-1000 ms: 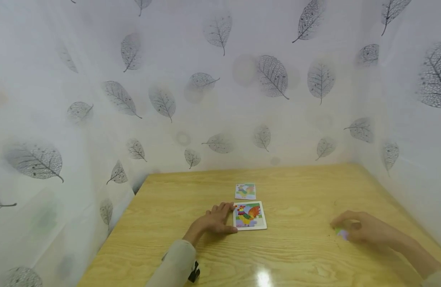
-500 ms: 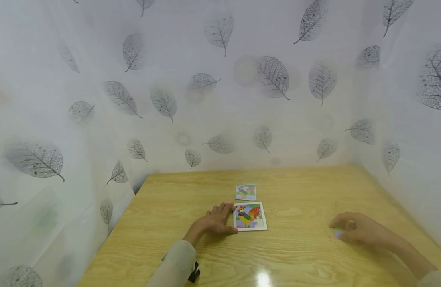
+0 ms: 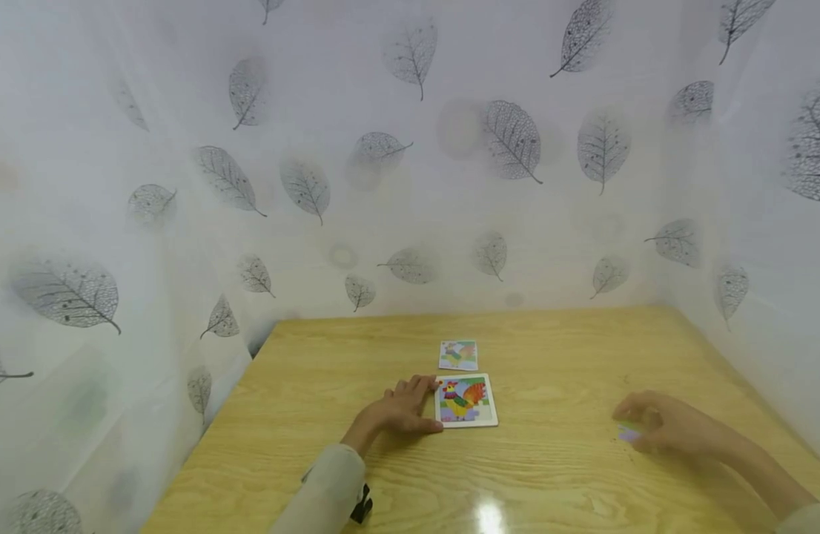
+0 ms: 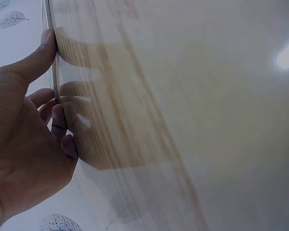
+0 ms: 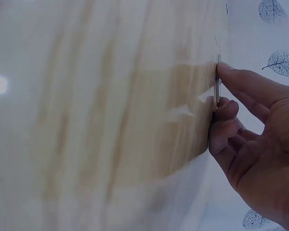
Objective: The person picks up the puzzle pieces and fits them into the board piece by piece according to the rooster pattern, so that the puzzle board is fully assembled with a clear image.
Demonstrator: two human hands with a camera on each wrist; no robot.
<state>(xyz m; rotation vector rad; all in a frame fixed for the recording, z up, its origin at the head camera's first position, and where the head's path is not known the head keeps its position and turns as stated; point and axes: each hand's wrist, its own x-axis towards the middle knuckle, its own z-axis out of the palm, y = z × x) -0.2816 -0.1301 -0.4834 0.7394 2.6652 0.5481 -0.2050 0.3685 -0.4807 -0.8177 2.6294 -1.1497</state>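
Observation:
A square jigsaw puzzle tray [image 3: 494, 420] with a white rim and a colourful rooster picture lies flat on the table. A pale bare patch shows at the picture's lower right. My left hand [image 3: 403, 408] rests at the tray's left side, with its fingers and thumb extended and touching the left corners. To the right, well apart from the tray, my right hand [image 3: 677, 426] pinches a small green-and-purple puzzle piece [image 3: 627, 432] between thumb and fingers, low over the table. In the right wrist view that piece [image 5: 218, 84] appears edge-on, as a thin strip.
A square card [image 3: 458, 355] with a paler rooster picture lies just behind the tray. The wood-grain table [image 3: 550, 475] reaches back to a white curtain [image 3: 423, 208] printed with grey leaves, which encloses it on the sides too. A dark strap [image 3: 361, 506] shows at the left sleeve.
In my right hand the puzzle piece has shifted a little left and turned between the fingers. The left hand and the tray stay put.

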